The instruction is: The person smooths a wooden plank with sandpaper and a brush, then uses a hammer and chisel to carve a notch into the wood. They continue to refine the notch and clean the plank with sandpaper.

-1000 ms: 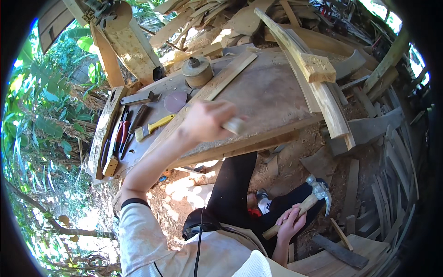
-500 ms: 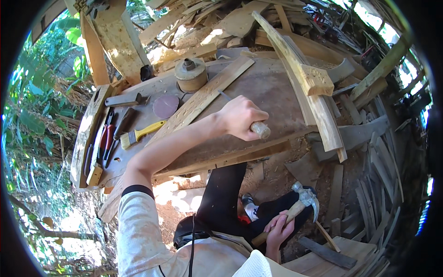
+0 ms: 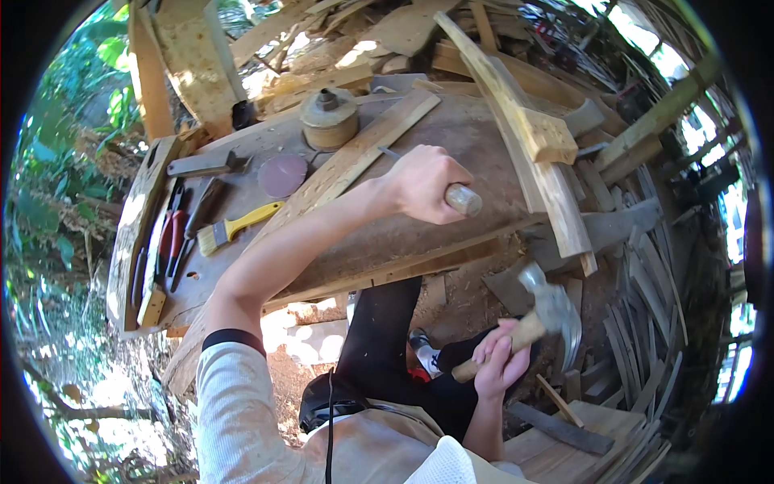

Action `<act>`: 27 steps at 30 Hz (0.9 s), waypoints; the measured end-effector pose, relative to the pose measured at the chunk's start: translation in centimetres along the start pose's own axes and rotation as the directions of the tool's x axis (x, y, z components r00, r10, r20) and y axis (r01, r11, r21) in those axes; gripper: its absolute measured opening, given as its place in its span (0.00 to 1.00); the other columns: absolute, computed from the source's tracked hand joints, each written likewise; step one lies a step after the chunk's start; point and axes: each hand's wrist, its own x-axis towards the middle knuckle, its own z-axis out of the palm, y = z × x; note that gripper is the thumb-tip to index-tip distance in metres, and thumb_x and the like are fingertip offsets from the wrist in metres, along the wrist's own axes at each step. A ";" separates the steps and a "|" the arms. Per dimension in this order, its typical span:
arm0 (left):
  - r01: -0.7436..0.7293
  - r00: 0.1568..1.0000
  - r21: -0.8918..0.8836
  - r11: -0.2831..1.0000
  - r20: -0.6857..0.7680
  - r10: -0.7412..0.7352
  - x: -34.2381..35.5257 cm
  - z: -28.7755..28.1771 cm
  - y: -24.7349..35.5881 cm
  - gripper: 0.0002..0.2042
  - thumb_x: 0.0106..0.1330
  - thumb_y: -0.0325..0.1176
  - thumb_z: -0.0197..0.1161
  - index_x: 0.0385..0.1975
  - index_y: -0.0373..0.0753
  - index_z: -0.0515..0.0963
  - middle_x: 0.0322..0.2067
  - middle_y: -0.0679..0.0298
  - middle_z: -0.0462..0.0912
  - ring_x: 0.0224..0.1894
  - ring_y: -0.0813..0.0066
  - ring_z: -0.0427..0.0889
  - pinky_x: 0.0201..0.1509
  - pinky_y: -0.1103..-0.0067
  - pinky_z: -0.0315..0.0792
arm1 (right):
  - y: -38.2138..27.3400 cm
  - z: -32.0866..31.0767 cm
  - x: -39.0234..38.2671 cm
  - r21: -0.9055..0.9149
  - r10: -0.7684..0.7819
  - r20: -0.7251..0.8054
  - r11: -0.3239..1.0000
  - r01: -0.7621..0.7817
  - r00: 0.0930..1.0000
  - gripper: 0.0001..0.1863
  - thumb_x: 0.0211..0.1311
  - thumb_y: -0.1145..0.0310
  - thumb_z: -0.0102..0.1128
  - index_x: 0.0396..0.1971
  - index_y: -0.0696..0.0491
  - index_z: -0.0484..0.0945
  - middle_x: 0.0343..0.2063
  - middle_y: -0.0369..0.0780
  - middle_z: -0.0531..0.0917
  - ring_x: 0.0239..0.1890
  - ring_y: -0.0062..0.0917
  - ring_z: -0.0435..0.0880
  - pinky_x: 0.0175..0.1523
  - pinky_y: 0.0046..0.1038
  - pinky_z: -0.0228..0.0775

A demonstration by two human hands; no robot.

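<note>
Chisel [image 3: 463,200], round wooden handle, slim metal blade: remotely, I observe it fisted in the left hand [image 3: 427,184], tip near the flat plank [image 3: 347,167]; right hand [image 3: 498,359] clenches a steel-headed claw hammer [image 3: 556,310], right of the plank.

The head view, from the left of two head-worn fisheyes, looks steeply down across the worktop [image 3: 484,145] from beyond its near long edge — close enough for the wearer's shirt [image 3: 248,411] to show large below, yet wide enough to include the worktop's far edge and left end.
</note>
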 end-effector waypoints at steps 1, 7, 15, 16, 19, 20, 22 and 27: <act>0.013 1.000 0.002 1.000 0.001 -0.013 -0.2 -0.2 0.0 0.10 0.45 0.34 0.65 0.12 0.38 0.72 0.13 0.53 0.72 0.18 0.49 0.74 0.22 0.64 0.66 | -0.8 0.4 1.1 0.013 0.011 0.003 1.000 -0.011 1.000 0.15 0.77 0.63 0.46 0.47 0.62 0.67 0.24 0.36 0.70 0.19 0.13 0.66 0.19 0.18 0.61; 0.003 1.000 -0.005 1.000 0.006 -0.003 0.0 -0.1 -0.1 0.10 0.44 0.34 0.65 0.12 0.38 0.71 0.13 0.55 0.71 0.18 0.50 0.73 0.21 0.66 0.66 | -0.1 4.1 4.6 0.038 -0.401 -0.194 0.909 0.415 0.896 0.20 0.76 0.52 0.47 0.43 0.56 0.65 0.21 0.37 0.67 0.15 0.18 0.62 0.17 0.19 0.60; -0.021 1.000 -0.005 1.000 -0.016 0.021 0.1 -0.4 -0.3 0.09 0.42 0.33 0.65 0.12 0.38 0.72 0.13 0.55 0.72 0.17 0.51 0.73 0.21 0.66 0.66 | 2.5 5.6 5.2 -0.058 -0.338 -0.200 0.941 0.333 0.920 0.12 0.76 0.64 0.45 0.32 0.54 0.69 0.17 0.31 0.71 0.15 0.12 0.66 0.19 0.18 0.57; -0.021 1.000 0.001 1.000 -0.019 0.021 0.0 -0.1 -0.3 0.09 0.42 0.33 0.65 0.12 0.38 0.72 0.13 0.55 0.71 0.17 0.51 0.73 0.21 0.67 0.66 | 3.2 5.2 5.2 -0.158 -0.340 -0.116 0.934 0.320 0.933 0.12 0.76 0.64 0.45 0.32 0.54 0.69 0.17 0.32 0.70 0.15 0.12 0.67 0.19 0.18 0.57; -0.005 1.000 -0.005 1.000 -0.017 0.004 -0.5 0.1 -0.4 0.09 0.43 0.33 0.64 0.12 0.38 0.72 0.12 0.55 0.71 0.17 0.51 0.74 0.21 0.67 0.66 | 3.6 5.1 5.6 -0.309 -0.190 0.007 0.933 0.183 0.982 0.11 0.76 0.64 0.46 0.34 0.55 0.69 0.18 0.32 0.71 0.15 0.13 0.67 0.19 0.18 0.58; 0.001 1.000 -0.004 1.000 -0.014 -0.001 -0.5 0.1 -0.4 0.09 0.43 0.33 0.64 0.12 0.38 0.72 0.12 0.56 0.71 0.17 0.51 0.74 0.21 0.67 0.66 | 2.4 6.1 5.7 -0.251 -0.064 -0.033 0.966 0.054 0.997 0.11 0.75 0.65 0.46 0.34 0.56 0.70 0.18 0.32 0.71 0.16 0.14 0.68 0.19 0.19 0.59; 0.028 1.000 0.014 1.000 0.008 -0.028 -0.3 0.2 0.0 0.08 0.44 0.36 0.64 0.12 0.40 0.74 0.13 0.55 0.74 0.18 0.50 0.76 0.23 0.64 0.69 | 5.3 5.5 4.8 -0.121 -0.316 -0.085 0.945 0.305 0.945 0.09 0.75 0.67 0.47 0.36 0.58 0.70 0.18 0.33 0.71 0.15 0.14 0.68 0.19 0.18 0.59; 0.025 1.000 0.050 0.998 -0.018 -0.025 -0.8 0.7 -0.3 0.08 0.43 0.36 0.64 0.12 0.41 0.74 0.13 0.56 0.74 0.18 0.51 0.76 0.22 0.64 0.69 | 5.6 5.8 4.9 -0.256 -0.222 0.035 0.941 0.223 0.974 0.12 0.76 0.65 0.45 0.35 0.59 0.67 0.19 0.36 0.69 0.15 0.15 0.66 0.20 0.18 0.61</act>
